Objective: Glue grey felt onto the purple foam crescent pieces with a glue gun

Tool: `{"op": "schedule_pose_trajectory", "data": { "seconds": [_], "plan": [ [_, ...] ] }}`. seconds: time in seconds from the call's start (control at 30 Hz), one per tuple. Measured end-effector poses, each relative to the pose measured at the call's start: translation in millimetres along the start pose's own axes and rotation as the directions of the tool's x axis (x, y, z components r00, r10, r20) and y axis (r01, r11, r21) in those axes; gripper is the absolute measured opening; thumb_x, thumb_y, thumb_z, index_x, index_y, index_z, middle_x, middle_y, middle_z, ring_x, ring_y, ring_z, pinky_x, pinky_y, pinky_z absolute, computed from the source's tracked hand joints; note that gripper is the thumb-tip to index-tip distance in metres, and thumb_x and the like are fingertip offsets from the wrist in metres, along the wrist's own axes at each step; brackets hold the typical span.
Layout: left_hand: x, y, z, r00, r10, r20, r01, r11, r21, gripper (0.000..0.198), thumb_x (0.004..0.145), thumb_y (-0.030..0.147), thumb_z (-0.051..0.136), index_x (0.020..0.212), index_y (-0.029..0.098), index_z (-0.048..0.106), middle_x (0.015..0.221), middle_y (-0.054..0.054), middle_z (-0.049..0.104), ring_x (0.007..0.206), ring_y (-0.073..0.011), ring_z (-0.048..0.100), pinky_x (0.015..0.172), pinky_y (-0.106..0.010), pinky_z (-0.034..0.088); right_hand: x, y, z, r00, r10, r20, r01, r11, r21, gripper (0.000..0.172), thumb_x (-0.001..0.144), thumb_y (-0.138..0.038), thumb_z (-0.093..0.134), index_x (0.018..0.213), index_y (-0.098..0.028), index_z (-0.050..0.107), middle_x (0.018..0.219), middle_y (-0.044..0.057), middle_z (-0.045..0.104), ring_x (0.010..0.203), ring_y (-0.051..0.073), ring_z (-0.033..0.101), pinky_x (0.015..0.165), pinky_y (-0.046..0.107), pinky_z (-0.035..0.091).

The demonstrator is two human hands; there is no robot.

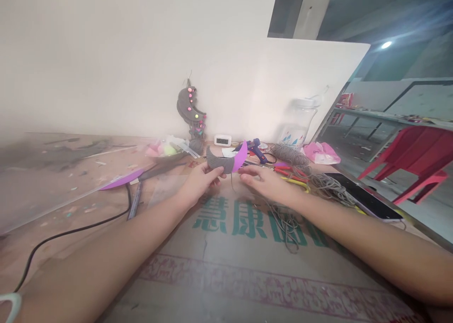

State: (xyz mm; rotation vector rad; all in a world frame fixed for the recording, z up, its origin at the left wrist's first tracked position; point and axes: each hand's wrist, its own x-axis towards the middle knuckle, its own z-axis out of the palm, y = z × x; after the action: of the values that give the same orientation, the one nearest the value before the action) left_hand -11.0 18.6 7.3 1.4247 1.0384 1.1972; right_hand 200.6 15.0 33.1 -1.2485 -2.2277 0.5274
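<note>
My left hand (203, 181) is closed on the lower left part of a crescent moon shape (239, 159). Grey yarn (221, 162) is wound in close turns over its left part, while the right tip shows bare purple. A loose strand of yarn hangs below the crescent, between my hands. My right hand (260, 179) is just right of the crescent, apart from it, with thumb and fingers loosely spread. Whether yarn passes through its hidden fingers is unclear. More loose yarn (288, 228) trails on the printed cardboard sheet (226, 266) below my right forearm.
Behind stand a bowl of pompoms (164, 153), a small digital clock (222, 140), a blue glue gun (256, 149) and a clear jug (299, 122). A decorated grey moon (186, 106) hangs above. A yarn bundle (332, 188) and phone (368, 198) lie right; a black cable (78, 229) runs left.
</note>
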Motion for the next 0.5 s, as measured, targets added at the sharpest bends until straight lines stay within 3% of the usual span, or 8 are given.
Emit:
{"op": "schedule_pose_trajectory", "data": {
  "seconds": [0.1,0.17,0.23,0.3,0.4,0.5],
  "plan": [
    [0.1,0.6,0.8,1.0,0.002,-0.003,-0.002,1.0,-0.013,0.029,0.075,0.042,0.062,0.084,0.015,0.056,0.062,0.001,0.06,0.053,-0.0088,0.049,0.05,-0.021,0.034,-3.8,-4.6,18.1,0.994,-0.005,0.112,-0.025,0.965,0.261,0.047,0.086,-0.043,0.05,0.126,-0.018,0.049,0.119,0.007,0.061,0.106,0.019,0.058,0.089,0.031,0.045],
    [0.0,1.2,1.1,1.0,0.004,-0.003,-0.004,1.0,-0.008,0.028,0.075,0.042,0.062,0.083,0.015,0.055,0.06,0.001,0.058,0.052,-0.0087,0.049,0.05,-0.022,0.034,-8.1,-9.0,24.0,0.989,0.005,0.145,-0.049,0.952,0.303,0.051,0.083,-0.037,0.056,0.129,-0.017,0.045,0.11,0.007,0.064,0.1,0.018,0.06,0.085,0.029,0.047],
    [0.1,1.2,0.9,1.0,0.01,-0.011,-0.01,1.0,0.013,0.028,0.075,0.042,0.061,0.083,0.015,0.055,0.059,0.001,0.058,0.051,-0.0088,0.049,0.049,-0.022,0.034,-13.5,-14.5,26.1,0.99,0.027,0.14,-0.061,0.967,0.247,0.05,0.082,-0.031,0.057,0.129,-0.018,0.047,0.097,0.005,0.067,0.085,0.016,0.062,0.076,0.029,0.049],
    [0.7,0.3,0.2,0.999,0.029,-0.022,-0.028,0.999,0.042,0.028,0.076,0.042,0.06,0.084,0.015,0.055,0.058,0.001,0.057,0.051,-0.0092,0.049,0.049,-0.022,0.035,-18.7,-19.3,26.4,0.992,0.005,0.125,-0.023,0.99,0.141,0.036,0.084,-0.028,0.053,0.119,-0.02,0.056,0.087,0.003,0.067,0.072,0.014,0.06,0.069,0.028,0.048],
    [2.0,-1.4,-0.2,0.998,0.057,-0.033,-0.054,0.995,0.087,0.031,0.075,0.04,0.061,0.092,0.014,0.055,0.06,0.002,0.057,0.052,-0.0098,0.051,0.05,-0.022,0.036,-24.1,-22.3,26.7,0.988,-0.116,0.107,0.116,0.993,0.006,0.023,0.089,-0.029,0.047,0.098,-0.021,0.066,0.086,0.002,0.068,0.073,0.014,0.059,0.068,0.027,0.045],
    [2.3,-2.4,0.8,0.996,0.066,-0.053,-0.061,0.994,0.089,0.054,0.073,0.033,0.064,0.12,0.016,0.044,0.063,0.004,0.055,0.052,-0.0097,0.053,0.05,-0.022,0.038,-26.9,-22.2,26.2,0.975,-0.201,0.099,0.206,0.978,-0.041,0.026,0.091,-0.03,0.043,0.094,-0.02,0.067,0.086,0.003,0.069,0.077,0.015,0.06,0.07,0.027,0.043]
  ]
}}
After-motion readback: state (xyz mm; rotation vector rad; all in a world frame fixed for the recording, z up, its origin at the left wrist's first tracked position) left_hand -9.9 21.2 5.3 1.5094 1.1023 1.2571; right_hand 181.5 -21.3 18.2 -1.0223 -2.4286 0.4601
